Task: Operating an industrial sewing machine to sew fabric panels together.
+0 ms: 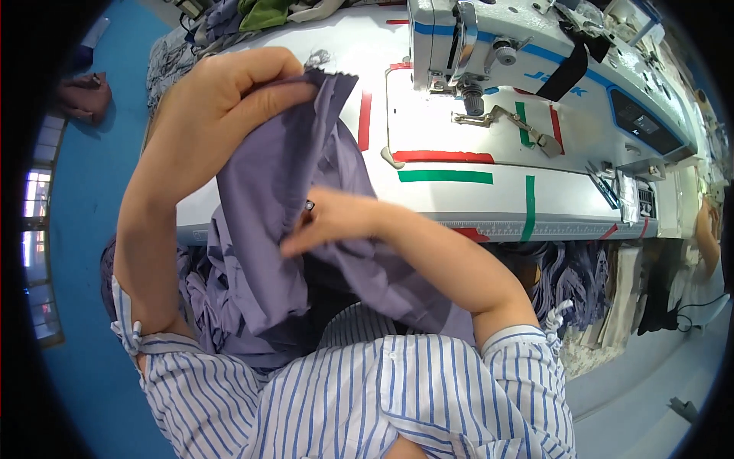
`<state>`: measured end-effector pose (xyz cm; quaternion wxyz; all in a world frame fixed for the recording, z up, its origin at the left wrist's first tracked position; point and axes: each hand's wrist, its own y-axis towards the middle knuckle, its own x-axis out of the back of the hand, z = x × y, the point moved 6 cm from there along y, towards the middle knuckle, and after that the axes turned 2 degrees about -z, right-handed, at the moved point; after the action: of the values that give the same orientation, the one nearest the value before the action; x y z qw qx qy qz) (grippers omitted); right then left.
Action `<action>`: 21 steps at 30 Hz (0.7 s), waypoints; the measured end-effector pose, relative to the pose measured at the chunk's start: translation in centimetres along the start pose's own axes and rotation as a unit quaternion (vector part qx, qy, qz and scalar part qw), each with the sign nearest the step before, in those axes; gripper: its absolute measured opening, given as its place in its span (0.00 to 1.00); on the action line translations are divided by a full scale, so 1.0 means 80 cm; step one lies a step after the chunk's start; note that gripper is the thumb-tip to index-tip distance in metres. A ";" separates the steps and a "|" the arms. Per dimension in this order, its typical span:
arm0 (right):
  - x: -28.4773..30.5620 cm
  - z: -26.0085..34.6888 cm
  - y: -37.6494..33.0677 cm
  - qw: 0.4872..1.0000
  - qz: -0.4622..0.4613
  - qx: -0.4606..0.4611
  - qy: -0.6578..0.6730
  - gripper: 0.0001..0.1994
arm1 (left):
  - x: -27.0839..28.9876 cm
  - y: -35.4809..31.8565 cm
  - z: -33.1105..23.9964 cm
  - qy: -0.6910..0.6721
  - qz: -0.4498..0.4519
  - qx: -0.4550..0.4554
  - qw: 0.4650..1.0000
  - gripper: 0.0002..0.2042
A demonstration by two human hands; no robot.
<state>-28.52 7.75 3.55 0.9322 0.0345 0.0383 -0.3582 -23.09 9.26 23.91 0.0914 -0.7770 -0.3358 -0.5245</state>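
Note:
A piece of purple fabric (pixel 264 180) hangs from my left hand (pixel 229 103), whose thumb and fingers pinch its top edge. That edge looks dark and jagged, with a tuft of loose threads (pixel 319 58) beside it. Lower down, my right hand (pixel 329 222) reaches across to the fabric's middle and touches it. A ring (pixel 310 205) shows on one of its fingers; the fingertips are blurred and partly lost in the folds, so their grip is unclear. The lower part of the fabric spreads in folds over my lap.
A sewing machine (pixel 535 53) stands at the right on a white table (pixel 344 38) marked with red and green tape. Small snips (pixel 602 187) lie near its right end. Heaped cloth (pixel 222 27) sits at the back left. Purple pieces (pixel 573 279) hang below the table; another person's arm (pixel 707 237) shows far right.

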 end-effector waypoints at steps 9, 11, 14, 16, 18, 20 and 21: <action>-0.091 -0.023 -0.149 0.994 0.071 0.073 -0.049 0.18 | -0.132 0.031 0.127 -0.052 -0.018 0.031 0.998 0.08; -0.083 -0.026 -0.179 0.997 0.061 -0.031 0.024 0.13 | -0.182 0.038 0.151 -0.100 -0.023 0.040 0.994 0.08; -0.087 -0.067 -0.224 0.902 0.128 -0.139 -0.388 0.13 | -0.236 0.049 0.156 -0.094 0.078 0.107 0.987 0.11; -0.086 -0.071 -0.240 0.909 0.129 -0.117 -0.378 0.11 | -0.248 0.052 0.147 -0.107 0.084 0.135 0.981 0.12; -0.063 -0.050 -0.233 0.914 0.078 -0.124 -0.379 0.13 | -0.246 0.049 0.139 -0.079 -0.006 0.094 0.992 0.12; -0.028 -0.034 -0.226 0.927 0.028 -0.112 -0.356 0.16 | -0.249 0.051 0.146 -0.079 0.012 0.116 0.990 0.11; 0.002 -0.007 -0.220 0.937 -0.072 -0.064 -0.336 0.15 | -0.249 0.052 0.150 -0.065 -0.022 0.089 0.994 0.11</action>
<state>-40.24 -5.32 2.29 0.8627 -0.1503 -0.2521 -0.4119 -15.95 3.59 2.12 0.1265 -0.7908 -0.4031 -0.4429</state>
